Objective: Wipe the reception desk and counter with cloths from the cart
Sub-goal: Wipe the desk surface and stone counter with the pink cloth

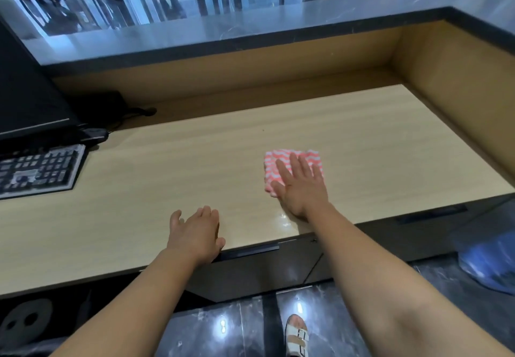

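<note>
Right hand (302, 186): laid flat, fingers straight and slightly spread, palm pressing down on the cloth (280, 160); nothing is gripped. Left hand (196, 234): relaxed and holding nothing, resting on the near edge of the bench (195, 161), well apart from the cloth, apparently as a brace. The cloth is a folded pink-and-white zigzag square lying flat on the right half of the wooden bench, mostly covered by the right hand's fingers. A wet sheen (284, 218) shows on the bench just beside the right wrist. A keyboard (39, 171) and a dark monitor (28, 91) occupy the left end. The raised grey counter (223, 30) runs behind and round to the right. The cart is not in view. Handling assessment: the cloth looks thin, soft and light and, given the sheen, probably damp. It should slide readily under a flat palm but may bunch or unfold if pushed from one edge. Pressure is best kept over its middle. For lifting, a pinch at a folded corner or a gather of the whole pad would serve. It shows no fragility.
</note>
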### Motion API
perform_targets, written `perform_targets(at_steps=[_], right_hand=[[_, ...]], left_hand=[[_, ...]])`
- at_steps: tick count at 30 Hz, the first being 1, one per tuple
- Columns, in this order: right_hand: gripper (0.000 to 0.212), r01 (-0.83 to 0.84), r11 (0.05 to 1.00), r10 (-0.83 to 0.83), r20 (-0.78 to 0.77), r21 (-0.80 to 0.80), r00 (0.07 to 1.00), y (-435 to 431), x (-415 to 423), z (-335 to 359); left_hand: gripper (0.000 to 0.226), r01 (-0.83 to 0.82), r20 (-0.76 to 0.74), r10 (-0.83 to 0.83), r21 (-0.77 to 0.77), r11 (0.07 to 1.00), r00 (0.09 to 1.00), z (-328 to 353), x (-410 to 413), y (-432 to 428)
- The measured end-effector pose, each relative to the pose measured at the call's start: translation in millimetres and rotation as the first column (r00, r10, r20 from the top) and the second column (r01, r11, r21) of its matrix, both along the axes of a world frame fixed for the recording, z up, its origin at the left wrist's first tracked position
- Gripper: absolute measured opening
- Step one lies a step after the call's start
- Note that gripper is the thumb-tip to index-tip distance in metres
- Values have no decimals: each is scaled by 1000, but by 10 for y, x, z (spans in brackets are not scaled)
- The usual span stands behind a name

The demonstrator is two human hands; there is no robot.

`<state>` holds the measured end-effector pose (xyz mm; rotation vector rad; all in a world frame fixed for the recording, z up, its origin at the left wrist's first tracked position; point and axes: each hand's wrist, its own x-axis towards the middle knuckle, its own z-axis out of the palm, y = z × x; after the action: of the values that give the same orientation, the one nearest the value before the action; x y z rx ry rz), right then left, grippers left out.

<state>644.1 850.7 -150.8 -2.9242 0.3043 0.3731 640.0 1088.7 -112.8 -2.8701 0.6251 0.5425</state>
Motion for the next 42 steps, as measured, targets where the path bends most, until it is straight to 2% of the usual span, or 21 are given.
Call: perform_targets(at_steps=[5,11,15,20,26,28,35,38,42], right_hand=[[61,198,980,-198,-15,-26,980,-605,-196,-10],[61,298,954,-298,-5,-26,954,-253,-192,-43],[62,187,982,-186,52,-24,981,396,-199,-92],[61,-35,999,35,24,-7,999,1216,-295,-102],[62,-166,986,166,12,1,986,977,-393,-78],[62,-129,991,130,20,-19,991,711,-459,-79],[62,151,985,-150,16,-84,989,-372,-768,-38],[62,218,973,-219,-5,-71,976,-477,-799,-28],[62,297,954,-297,-4,-28,955,-208,-765,-64]], left_hand=[[29,6,-21,-6,-2,1000,1000,5,27,71],[32,14,-21,-14,10,1000,1000,21,21,56],[26,6,-28,-6,-12,1000,1000,8,25,82],[28,-1,-34,0,-18,1000,999,-12,33,95],[33,7,-30,-6,53,999,1000,-3,41,61],[35,4,-36,-2,67,998,999,16,40,48],[28,-2,-41,4,55,999,999,12,43,26],[26,-10,-41,12,47,999,999,7,40,25],[30,18,-14,-18,1,1000,1000,-14,4,56]])
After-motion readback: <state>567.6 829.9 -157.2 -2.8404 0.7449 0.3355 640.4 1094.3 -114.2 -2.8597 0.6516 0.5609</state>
